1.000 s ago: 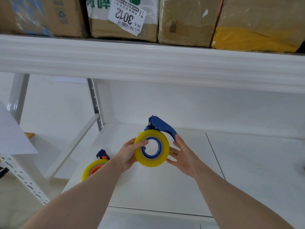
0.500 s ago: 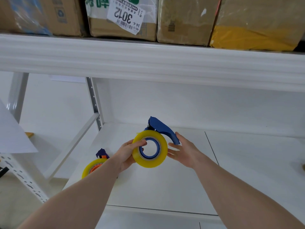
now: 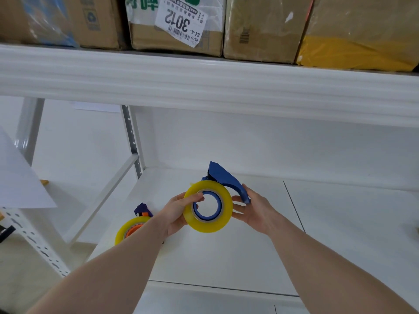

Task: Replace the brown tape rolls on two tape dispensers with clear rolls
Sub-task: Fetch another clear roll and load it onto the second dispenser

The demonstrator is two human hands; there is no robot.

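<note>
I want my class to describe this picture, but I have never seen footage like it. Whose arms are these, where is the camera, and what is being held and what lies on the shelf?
No machine here: a person wears a camera on the head, looking forward and down at their own bare arms. The left hand pinches a yellowish tape roll sitting on a blue tape dispenser, thumb in the core. The right hand steadies the dispenser's handle. Both are held above a white shelf. On it, at the left, lies a second dispenser with a yellowish roll on an orange hub. Cardboard boxes stand on the shelf above.
</note>
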